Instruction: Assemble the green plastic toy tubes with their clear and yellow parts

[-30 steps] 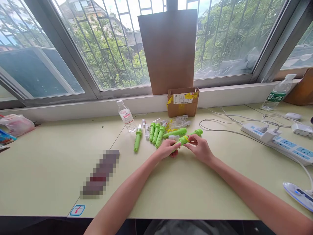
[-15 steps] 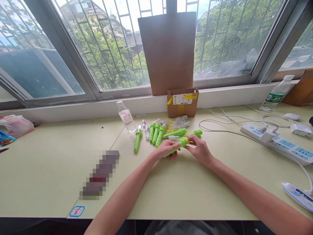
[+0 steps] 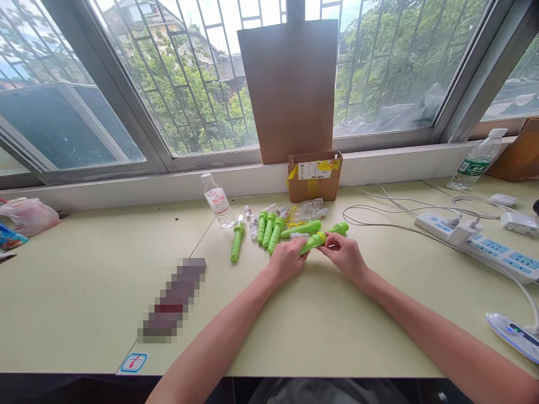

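Note:
A green plastic tube [image 3: 313, 243] with a yellow ring [image 3: 322, 237] round its far end lies in my left hand [image 3: 288, 259], whose fingers are wrapped about the lower part. My right hand [image 3: 346, 257] is closed at the ringed end, thumb and fingertips pinching the yellow ring; part of the grip is hidden. Just beyond my hands are loose green tubes, one [image 3: 301, 229] lying crosswise and another [image 3: 339, 228] behind my right fingers. Several more green tubes [image 3: 269, 230] lie side by side to the left, and one with a clear top [image 3: 237, 241] sits apart.
Clear plastic parts [image 3: 309, 210] are heaped before a small cardboard box [image 3: 314, 188]. A water bottle [image 3: 219, 203] stands left of them. Cables, a power strip [image 3: 484, 247] and another bottle [image 3: 474, 163] are at the right. A blurred-out dark object [image 3: 172, 303] lies on the left.
My left hand has turned and shifted slightly, now covering more of the tube's lower end. The yellow ring sits more squarely around the tube; my right hand stays at that end.

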### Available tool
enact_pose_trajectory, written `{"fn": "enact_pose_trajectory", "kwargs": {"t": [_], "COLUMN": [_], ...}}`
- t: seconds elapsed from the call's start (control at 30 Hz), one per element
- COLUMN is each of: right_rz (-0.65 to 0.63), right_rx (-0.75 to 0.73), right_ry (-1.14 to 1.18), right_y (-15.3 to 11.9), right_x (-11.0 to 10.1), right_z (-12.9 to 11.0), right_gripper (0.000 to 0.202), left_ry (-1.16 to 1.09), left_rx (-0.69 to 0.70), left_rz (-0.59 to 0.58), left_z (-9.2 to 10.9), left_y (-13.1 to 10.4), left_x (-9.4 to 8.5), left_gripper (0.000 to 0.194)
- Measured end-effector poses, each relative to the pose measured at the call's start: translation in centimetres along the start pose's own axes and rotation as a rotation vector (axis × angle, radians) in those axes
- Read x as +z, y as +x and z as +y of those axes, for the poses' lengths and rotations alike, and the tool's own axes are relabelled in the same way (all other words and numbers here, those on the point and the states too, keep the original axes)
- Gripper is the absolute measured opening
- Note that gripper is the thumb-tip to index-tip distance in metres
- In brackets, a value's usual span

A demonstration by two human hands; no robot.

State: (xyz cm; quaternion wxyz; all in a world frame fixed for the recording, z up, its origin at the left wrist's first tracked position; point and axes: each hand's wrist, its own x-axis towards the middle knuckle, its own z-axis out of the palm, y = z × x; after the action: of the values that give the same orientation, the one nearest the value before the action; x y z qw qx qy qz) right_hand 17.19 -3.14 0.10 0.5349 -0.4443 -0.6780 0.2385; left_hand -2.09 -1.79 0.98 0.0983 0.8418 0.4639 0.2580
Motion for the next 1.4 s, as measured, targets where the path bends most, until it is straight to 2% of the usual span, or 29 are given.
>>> {"fn": "enact_pose_trajectory", "kwargs": {"t": [0.2,0.47,0.6,0.87,1.1,1.4], "right_rz": [-0.03,0.076,0.098,0.012,0.006,0.018], "right_rx": [-0.01,-0.017,0.031,0.128,0.092,0.038], "right_ry": [0.008,0.006,-0.005,0.066,0.066,0.068], "right_y": [0.0,-0.4,-0.5,-0.3,-0.2,-0.2], "right_x": [0.0,0.4,0.5,0.2,0.1,0.1], "right_z": [0.3,0.2,0.3,0.4,0.5,0.1], "right_gripper": [0.029,0.028,0.027,0.026,0.026,0.027], "left_ry": [0.108,0.118,0.132,0.177,0.091,-0.139], "left_rx": [0.035,-0.047,-0.068,-0.038,-0.026,-0.05], "left_rz": [0.008,0.045,0.054,0.051,0.059,0.078], "left_z": [0.0,1.0,1.2,0.6,0.5,0.8], "left_y": [0.0,-0.2,-0.4,-0.6,-0.5,-0.4], "left_x": [0.5,0.8,1.1,1.4,1.1,0.6], "left_gripper": [0.022,0.026,0.026,0.025,0.024,0.021]}}
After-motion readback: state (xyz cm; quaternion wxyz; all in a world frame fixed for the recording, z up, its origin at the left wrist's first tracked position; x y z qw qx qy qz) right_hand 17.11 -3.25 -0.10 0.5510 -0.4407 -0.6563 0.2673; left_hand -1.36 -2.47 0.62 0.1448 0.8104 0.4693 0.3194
